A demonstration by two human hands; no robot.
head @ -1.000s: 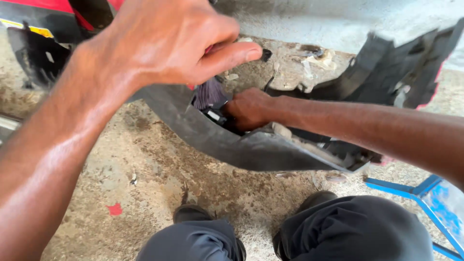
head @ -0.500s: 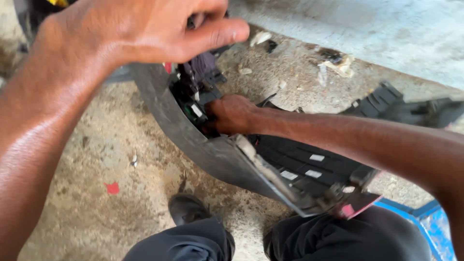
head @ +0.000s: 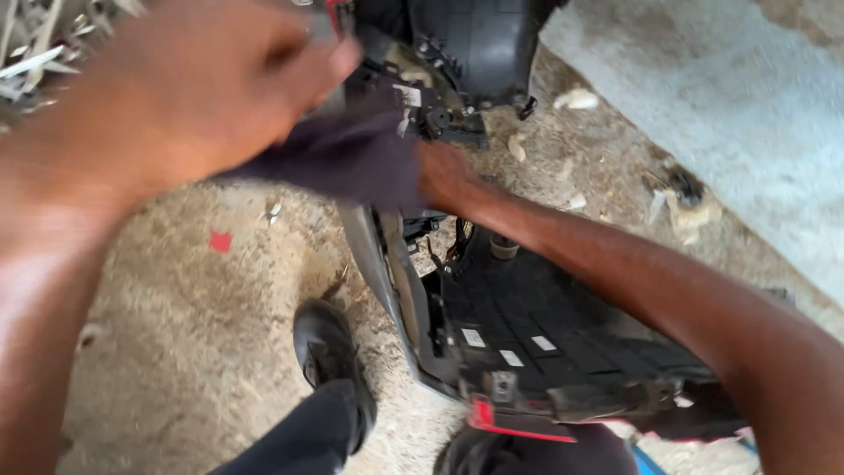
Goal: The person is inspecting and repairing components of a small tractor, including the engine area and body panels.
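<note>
A large black plastic vehicle panel (head: 545, 317) with a red trim edge (head: 519, 427) stands on sandy ground between my knees. My left hand (head: 185, 97) is blurred with motion at the upper left. Its fingers are closed on a dark purple, cloth-like piece (head: 352, 158) that stretches across to the panel's upper part. My right hand (head: 444, 176) reaches in from the right and grips the panel's inner edge, right beside the purple piece, which partly hides its fingers. Small white labels (head: 475, 337) sit on the panel's inner face.
My black shoe (head: 330, 347) rests on the sand just left of the panel. A grey concrete slab (head: 730, 114) runs along the upper right, with debris at its edge. Thin metal scraps (head: 35, 44) lie at the top left, and a small red scrap (head: 220, 241) lies on the ground.
The view has swung so the panel now runs top to bottom. My left hand has pulled up and left with the purple piece. My right hand stays on the panel.
</note>
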